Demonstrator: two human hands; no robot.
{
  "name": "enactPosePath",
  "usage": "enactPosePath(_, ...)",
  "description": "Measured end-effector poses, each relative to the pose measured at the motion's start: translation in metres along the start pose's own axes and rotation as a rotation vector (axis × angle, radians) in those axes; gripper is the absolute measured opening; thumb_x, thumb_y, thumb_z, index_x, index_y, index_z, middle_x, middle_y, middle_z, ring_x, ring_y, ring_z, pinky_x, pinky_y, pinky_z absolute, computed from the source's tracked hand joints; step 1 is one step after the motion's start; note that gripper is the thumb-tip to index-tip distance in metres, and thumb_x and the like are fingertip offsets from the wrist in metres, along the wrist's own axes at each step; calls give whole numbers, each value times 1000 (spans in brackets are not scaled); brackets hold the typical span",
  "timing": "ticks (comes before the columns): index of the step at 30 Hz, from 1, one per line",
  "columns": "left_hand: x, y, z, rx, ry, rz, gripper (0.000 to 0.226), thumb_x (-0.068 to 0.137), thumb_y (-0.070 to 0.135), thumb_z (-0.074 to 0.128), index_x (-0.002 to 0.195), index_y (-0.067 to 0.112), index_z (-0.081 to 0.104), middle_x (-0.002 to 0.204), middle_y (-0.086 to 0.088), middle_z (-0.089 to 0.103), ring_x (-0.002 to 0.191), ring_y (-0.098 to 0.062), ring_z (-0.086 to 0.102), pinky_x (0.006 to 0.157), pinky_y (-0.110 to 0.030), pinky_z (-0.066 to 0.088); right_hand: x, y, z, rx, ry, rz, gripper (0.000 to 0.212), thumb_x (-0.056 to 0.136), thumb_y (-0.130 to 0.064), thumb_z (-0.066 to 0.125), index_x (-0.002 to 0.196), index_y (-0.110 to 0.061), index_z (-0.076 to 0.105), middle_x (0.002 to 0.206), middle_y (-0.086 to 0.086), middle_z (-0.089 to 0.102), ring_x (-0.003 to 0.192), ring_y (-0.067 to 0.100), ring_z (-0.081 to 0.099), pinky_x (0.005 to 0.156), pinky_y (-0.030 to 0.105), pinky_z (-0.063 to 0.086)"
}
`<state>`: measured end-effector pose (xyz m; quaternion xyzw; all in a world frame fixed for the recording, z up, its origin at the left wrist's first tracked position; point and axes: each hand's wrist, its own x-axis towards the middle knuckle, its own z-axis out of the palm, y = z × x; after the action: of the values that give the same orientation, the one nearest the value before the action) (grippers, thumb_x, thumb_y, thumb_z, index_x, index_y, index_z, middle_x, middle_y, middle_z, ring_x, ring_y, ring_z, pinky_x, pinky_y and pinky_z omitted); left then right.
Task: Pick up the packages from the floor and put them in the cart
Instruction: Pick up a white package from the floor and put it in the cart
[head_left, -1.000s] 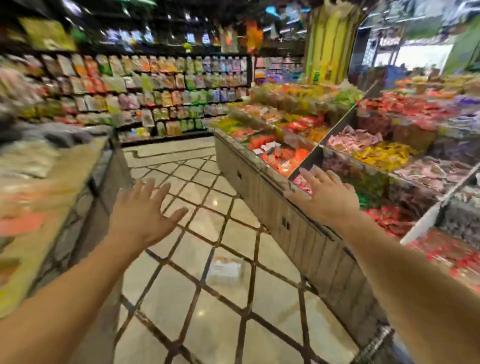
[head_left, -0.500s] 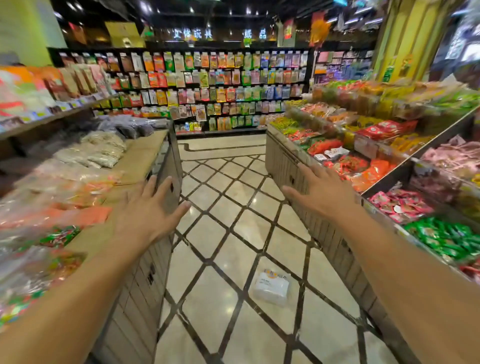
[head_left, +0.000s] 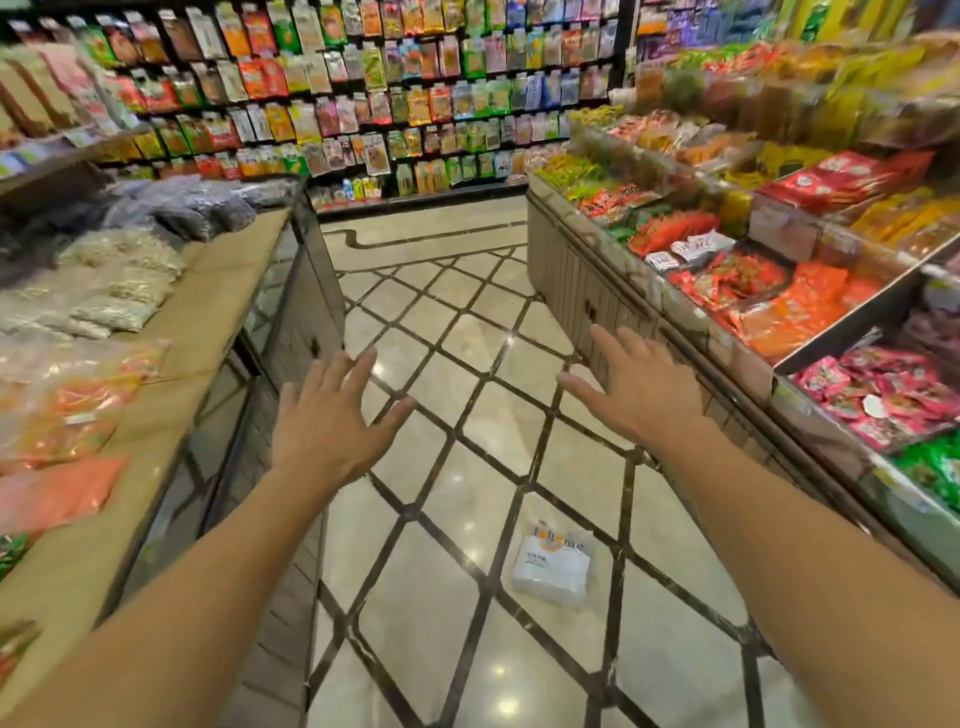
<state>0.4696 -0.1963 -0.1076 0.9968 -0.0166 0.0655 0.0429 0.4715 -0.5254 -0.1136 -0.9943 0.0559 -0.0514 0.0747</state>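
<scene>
A white plastic package (head_left: 553, 569) with orange print lies flat on the tiled floor, low in the aisle between my two forearms. My left hand (head_left: 330, 421) is stretched out ahead over the floor, fingers spread and holding nothing. My right hand (head_left: 636, 389) is also held out with straight, spread fingers and holds nothing. Both hands hover well above and beyond the package. No cart is in view.
A low display counter (head_left: 218, 291) with bagged goods lines the aisle's left side. A tiered snack display (head_left: 587, 270) lines the right side. A wall of hanging packets (head_left: 395, 93) closes the far end. The glossy tiled floor (head_left: 467, 322) runs between them.
The view has swung left and tilted down along the aisle. The package now lies closer, below my hands. Both hands have stayed spread and have dropped lower in the view.
</scene>
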Motion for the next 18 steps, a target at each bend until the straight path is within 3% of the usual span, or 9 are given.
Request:
enactPosePath(11,165,66,140,-94,-174,201,87,92,82,21,165,36,5,173,-4,9,159,-27,6,126,-54,6,117,53,108,-13,-110,159,93,89,-88,20,166,-36,7,174,4,15,156,34,23,117,58,32)
enactPosePath(18,263,79,267,-112,-373,161,88,91,83,21,164,36,8,173,-2,11,159,-27,10,126,-55,11,193,67,215,-4,-266,251,89,91,-86,25,165,-41,9,174,2,16,156,32,22,119,56,28)
